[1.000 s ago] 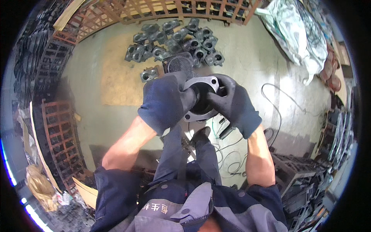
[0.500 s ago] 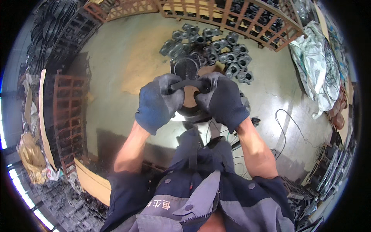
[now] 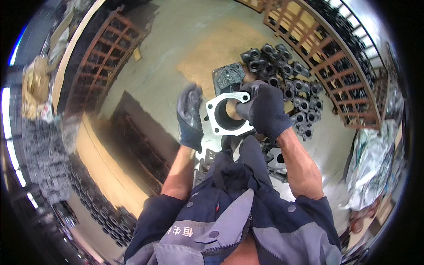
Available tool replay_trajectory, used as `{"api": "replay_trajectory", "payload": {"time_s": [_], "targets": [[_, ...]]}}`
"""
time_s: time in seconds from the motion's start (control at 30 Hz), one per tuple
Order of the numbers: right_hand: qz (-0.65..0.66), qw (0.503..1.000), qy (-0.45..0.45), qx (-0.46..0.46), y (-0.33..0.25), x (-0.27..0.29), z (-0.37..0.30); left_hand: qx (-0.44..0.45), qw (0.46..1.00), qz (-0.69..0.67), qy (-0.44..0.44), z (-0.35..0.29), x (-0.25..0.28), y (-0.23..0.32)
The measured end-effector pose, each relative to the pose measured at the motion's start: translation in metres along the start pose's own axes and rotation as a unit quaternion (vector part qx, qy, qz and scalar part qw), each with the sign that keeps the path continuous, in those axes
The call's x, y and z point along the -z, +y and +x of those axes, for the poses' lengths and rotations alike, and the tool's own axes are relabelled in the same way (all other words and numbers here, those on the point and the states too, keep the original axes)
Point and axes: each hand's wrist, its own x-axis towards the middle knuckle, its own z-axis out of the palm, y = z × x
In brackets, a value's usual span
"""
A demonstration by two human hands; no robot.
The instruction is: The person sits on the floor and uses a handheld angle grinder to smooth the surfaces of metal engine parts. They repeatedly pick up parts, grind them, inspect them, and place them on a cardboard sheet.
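My right hand (image 3: 265,108), in a dark glove, grips the right side of a metal casting (image 3: 229,131). The casting has a pale, machined square flange with corner holes around a wide round bore, and its flange faces up toward me. Part of the thumb side reaches over the bore's edge. To the left of the casting, apart from it, my gloved left hand (image 3: 191,115) is open with fingers stretched out and nothing in it. Just beyond the casting shows a dark, rough, squarish metal piece (image 3: 228,78); whether it joins the casting I cannot tell.
Several similar dark castings (image 3: 302,104) lie on the floor to the right, beyond my right hand. A rusty slatted crate (image 3: 329,53) stands behind them, another rusty rack (image 3: 104,57) at the left. Wooden boards (image 3: 104,154) and stacked grey parts (image 3: 42,159) line the left side.
My left hand has let go of the casting and moved away to its left. The casting has turned so its pale flange faces up. The whole view has swung left.
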Motion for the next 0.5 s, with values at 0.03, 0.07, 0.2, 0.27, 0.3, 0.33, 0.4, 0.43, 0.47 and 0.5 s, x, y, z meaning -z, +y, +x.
{"api": "replay_trajectory", "payload": {"time_s": [0.03,0.07,0.2,0.27,0.3,0.33,0.4,0.43,0.47,0.5], "targets": [[-0.018,0.999,-0.040,0.012,-0.006,-0.005,0.008,0.162,0.972,-0.171,0.009,-0.013,0.016,-0.026],[-0.041,0.996,-0.078,0.026,-0.011,-0.009,0.015,0.305,0.888,-0.343,0.013,-0.026,0.022,-0.047],[0.049,0.988,-0.136,0.053,-0.004,-0.019,0.036,-0.085,0.993,-0.029,-0.079,-0.037,-0.038,-0.019],[0.042,0.975,-0.216,0.014,-0.025,-0.009,0.045,-0.099,0.995,-0.011,-0.026,-0.032,-0.044,-0.001],[0.039,0.967,-0.253,0.015,-0.034,-0.008,0.054,-0.073,0.996,-0.045,0.008,-0.027,-0.043,-0.005],[0.002,0.967,-0.250,0.048,-0.040,-0.009,0.061,-0.077,0.994,-0.060,0.038,-0.027,-0.046,-0.010],[-0.061,0.961,-0.239,0.121,-0.055,-0.013,0.072,-0.098,0.989,-0.066,0.089,-0.024,-0.050,-0.019],[-0.037,0.959,-0.241,0.142,-0.063,-0.012,0.075,-0.113,0.986,-0.062,0.105,-0.021,-0.053,-0.022],[-0.031,0.953,-0.255,0.163,-0.071,-0.014,0.079,-0.102,0.989,-0.020,0.101,-0.020,-0.047,-0.019],[-0.025,0.945,-0.269,0.186,-0.078,-0.016,0.082,-0.091,0.991,0.024,0.097,-0.019,-0.041,-0.016]]}}
